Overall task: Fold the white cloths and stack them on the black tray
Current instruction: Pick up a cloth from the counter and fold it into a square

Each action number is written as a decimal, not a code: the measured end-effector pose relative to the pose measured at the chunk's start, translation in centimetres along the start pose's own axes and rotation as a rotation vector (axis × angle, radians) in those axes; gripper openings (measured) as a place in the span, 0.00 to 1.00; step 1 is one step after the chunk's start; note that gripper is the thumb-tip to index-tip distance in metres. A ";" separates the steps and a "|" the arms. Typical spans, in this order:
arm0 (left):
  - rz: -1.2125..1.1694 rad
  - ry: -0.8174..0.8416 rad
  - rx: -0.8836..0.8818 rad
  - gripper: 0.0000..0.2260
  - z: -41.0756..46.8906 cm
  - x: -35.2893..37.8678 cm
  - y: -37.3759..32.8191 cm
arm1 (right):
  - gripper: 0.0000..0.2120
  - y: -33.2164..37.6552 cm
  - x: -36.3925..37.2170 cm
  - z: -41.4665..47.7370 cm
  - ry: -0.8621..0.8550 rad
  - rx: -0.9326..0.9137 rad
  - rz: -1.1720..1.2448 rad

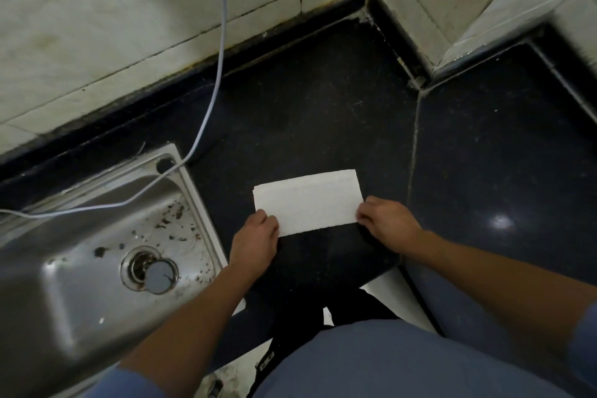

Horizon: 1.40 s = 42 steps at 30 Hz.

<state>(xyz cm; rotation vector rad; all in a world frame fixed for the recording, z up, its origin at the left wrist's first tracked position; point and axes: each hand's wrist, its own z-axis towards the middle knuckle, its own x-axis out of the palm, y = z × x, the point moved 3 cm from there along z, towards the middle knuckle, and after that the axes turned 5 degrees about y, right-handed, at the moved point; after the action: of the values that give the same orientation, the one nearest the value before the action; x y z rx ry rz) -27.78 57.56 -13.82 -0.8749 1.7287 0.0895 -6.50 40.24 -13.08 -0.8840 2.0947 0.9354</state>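
A white cloth [308,202] lies flat on the dark countertop [323,113], folded into a wide rectangle with a layered far edge. My left hand [255,236] pinches its near left corner. My right hand [386,223] pinches its near right corner, fingers curled over the edge. No black tray can be told apart from the dark counter; the surface under the cloth is black.
A steel sink [97,252] with a drain and dirt specks sits to the left. A thin white cable [216,81] hangs from the tiled wall [129,26] into the sink. A wall corner juts in at back right. The counter's near edge lies just below my hands.
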 end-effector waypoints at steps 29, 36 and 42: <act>-0.026 -0.166 -0.162 0.12 -4.1 -3.5 4.6 | 0.08 10.3 -5.4 5.6 0.017 0.292 0.796; -0.072 -0.196 -0.216 0.09 -6.8 -3.6 5.6 | 0.09 16.6 -0.3 9.6 0.135 0.242 0.540; -0.049 -0.181 -0.170 0.09 -6.2 -3.8 5.1 | 0.08 15.9 0.2 9.1 0.100 0.091 0.478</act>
<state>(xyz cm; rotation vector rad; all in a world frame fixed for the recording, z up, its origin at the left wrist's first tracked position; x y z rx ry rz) -35.41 60.17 -10.21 -1.0017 1.5460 0.2785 -16.43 55.66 -12.36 -0.3915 2.4703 1.0368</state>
